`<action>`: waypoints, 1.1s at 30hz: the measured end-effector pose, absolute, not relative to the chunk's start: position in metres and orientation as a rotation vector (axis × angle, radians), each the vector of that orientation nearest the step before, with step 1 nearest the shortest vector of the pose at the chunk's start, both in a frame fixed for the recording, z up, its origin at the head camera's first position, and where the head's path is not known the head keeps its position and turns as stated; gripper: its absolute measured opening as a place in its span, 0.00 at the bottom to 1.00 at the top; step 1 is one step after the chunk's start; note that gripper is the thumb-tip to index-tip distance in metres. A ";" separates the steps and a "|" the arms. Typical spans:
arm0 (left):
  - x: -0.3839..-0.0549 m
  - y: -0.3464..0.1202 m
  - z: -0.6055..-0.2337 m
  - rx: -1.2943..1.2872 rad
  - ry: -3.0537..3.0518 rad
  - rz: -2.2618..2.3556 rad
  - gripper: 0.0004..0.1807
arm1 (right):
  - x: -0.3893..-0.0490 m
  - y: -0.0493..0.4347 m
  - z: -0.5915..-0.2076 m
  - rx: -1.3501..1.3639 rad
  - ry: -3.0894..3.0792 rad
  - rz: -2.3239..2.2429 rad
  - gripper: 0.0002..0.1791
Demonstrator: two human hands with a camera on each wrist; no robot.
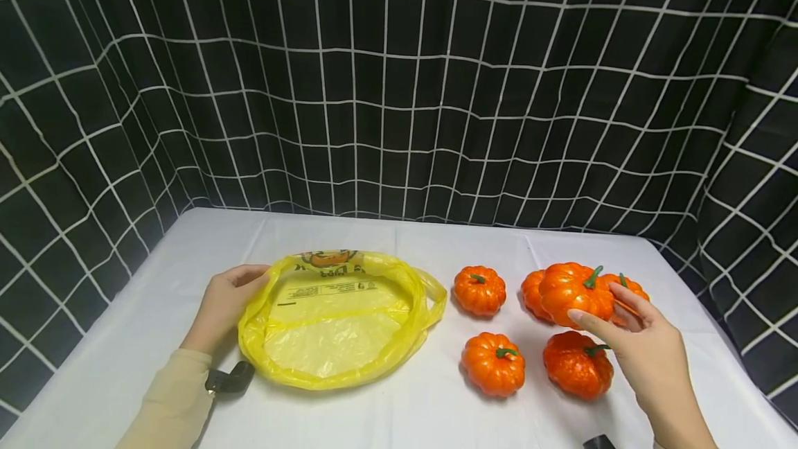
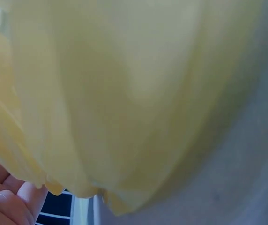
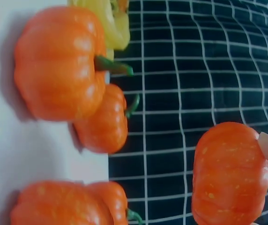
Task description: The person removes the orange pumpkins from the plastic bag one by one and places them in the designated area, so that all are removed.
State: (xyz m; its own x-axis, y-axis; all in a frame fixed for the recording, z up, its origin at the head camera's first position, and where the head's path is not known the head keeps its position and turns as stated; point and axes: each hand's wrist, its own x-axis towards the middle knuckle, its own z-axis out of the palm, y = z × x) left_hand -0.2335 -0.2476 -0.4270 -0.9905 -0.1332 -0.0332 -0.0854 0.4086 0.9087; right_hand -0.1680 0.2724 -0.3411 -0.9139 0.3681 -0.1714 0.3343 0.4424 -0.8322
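A yellow plastic bag [image 1: 399, 359] lies on the table with its mouth spread wide and its inner bottom showing. My left hand [image 1: 227, 303] holds the bag's left rim; some of its fingers are hidden by the plastic. In the left wrist view, yellow film [image 2: 120, 103] fills most of the picture, with the hand [image 2: 10, 201] at the lower left corner. Raised above the table at the right, a small orange pumpkin [image 1: 570, 293] with a green stem is pinched between the thumb and fingers of my right hand [image 1: 651, 352]. Its ribbed underside shows in the right wrist view.
Two pumpkins stand right of the bag, one farther back [image 1: 480, 291] and one nearer [image 1: 494, 364]. A darker orange pumpkin [image 1: 578, 366] sits below the held one. Two more, left [image 1: 531, 293] and right [image 1: 634, 287], are partly hidden behind it. A black gridded cloth [image 1: 399, 89] surrounds the white table.
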 end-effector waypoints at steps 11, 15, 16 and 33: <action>-0.234 -0.246 -0.428 0.193 -2.598 -1.682 0.23 | -0.168 0.301 -0.345 -0.831 -2.514 1.504 0.54; -0.235 -0.247 -0.428 0.187 -2.602 -1.681 0.23 | -0.168 0.307 -0.346 -0.888 -2.471 1.511 0.53; -0.236 -0.247 -0.428 0.187 -2.603 -1.677 0.23 | -0.168 0.309 -0.346 -0.902 -2.464 1.509 0.53; -0.234 -0.249 -0.426 0.193 -2.603 -1.686 0.24 | -0.167 0.350 -0.375 -1.051 -2.469 1.396 0.54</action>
State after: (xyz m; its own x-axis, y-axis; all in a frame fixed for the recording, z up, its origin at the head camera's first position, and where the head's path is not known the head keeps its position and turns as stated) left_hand -0.2337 -0.2486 -0.4258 -0.9917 -0.1226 -0.0382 -0.0850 0.4038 0.9109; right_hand -0.1672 0.3500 -0.3751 -0.7525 0.6192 -0.2243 0.5115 0.3350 -0.7913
